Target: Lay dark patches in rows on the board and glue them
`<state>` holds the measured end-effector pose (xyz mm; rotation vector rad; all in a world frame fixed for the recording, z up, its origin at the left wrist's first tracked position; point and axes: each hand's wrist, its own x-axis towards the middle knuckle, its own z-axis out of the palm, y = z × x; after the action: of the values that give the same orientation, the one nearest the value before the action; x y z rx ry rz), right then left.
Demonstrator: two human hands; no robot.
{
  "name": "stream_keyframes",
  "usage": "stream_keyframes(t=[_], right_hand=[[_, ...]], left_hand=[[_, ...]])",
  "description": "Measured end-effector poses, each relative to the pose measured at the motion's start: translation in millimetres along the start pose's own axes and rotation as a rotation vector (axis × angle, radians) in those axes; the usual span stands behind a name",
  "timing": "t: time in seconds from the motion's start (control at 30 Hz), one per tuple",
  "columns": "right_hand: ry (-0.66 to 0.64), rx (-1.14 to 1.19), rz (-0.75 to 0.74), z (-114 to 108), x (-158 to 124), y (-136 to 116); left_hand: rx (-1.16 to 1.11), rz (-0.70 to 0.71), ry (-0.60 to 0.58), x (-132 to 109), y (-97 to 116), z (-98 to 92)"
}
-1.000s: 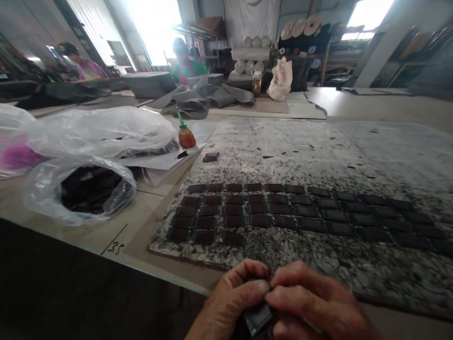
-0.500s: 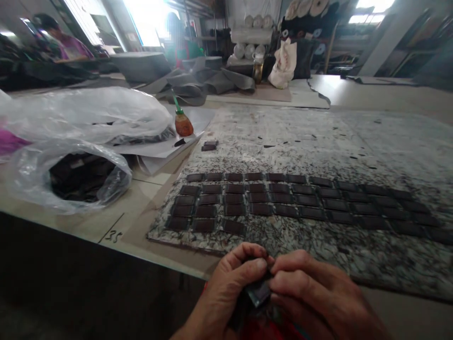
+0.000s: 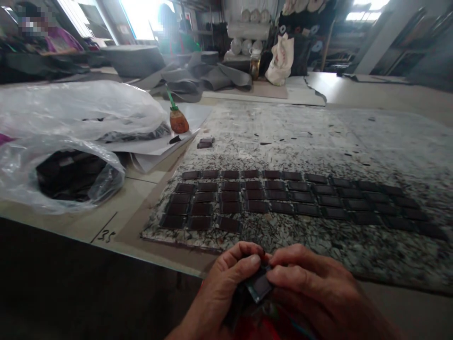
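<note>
My left hand (image 3: 226, 283) and my right hand (image 3: 314, 288) meet at the table's front edge, both pinching a small dark rectangular patch (image 3: 259, 288) with a pale grey face. Its lower part is hidden by my fingers. Just beyond my hands, rows of similar dark rectangular patches (image 3: 255, 198) lie on a speckled, spattered work board (image 3: 269, 134). A stack of small dark pieces (image 3: 205, 143) sits near the board's left edge, out of reach of my fingers.
To the left are a clear plastic bag of dark pieces (image 3: 67, 174), paper sheets (image 3: 159, 151) and an orange bottle with a green nozzle (image 3: 178, 120). Grey material (image 3: 187, 82), rolls and co-workers stand behind. Red cloth (image 3: 258, 328) shows below my hands.
The whole scene has shifted up and left as my head moved. My hands have risen slightly, the patch now shows more of its pale face, and red cloth has appeared below them.
</note>
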<state>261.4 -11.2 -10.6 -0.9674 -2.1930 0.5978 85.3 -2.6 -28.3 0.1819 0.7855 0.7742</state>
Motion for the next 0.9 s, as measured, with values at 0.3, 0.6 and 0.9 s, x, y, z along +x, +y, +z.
stream_keyframes(t=[0.3, 0.6, 0.9], right_hand=[[0.374, -0.399, 0.130, 7, 14, 20], [0.337, -0.507, 0.110, 28, 29, 30], [0.232, -0.509, 0.094, 30, 24, 35]], left_hand=[[0.004, -0.011, -0.089, -4, 16, -15.7], [-0.007, -0.020, -0.193, 1, 20, -29.6], [-0.018, -0.041, -0.295, 8, 17, -35.8]])
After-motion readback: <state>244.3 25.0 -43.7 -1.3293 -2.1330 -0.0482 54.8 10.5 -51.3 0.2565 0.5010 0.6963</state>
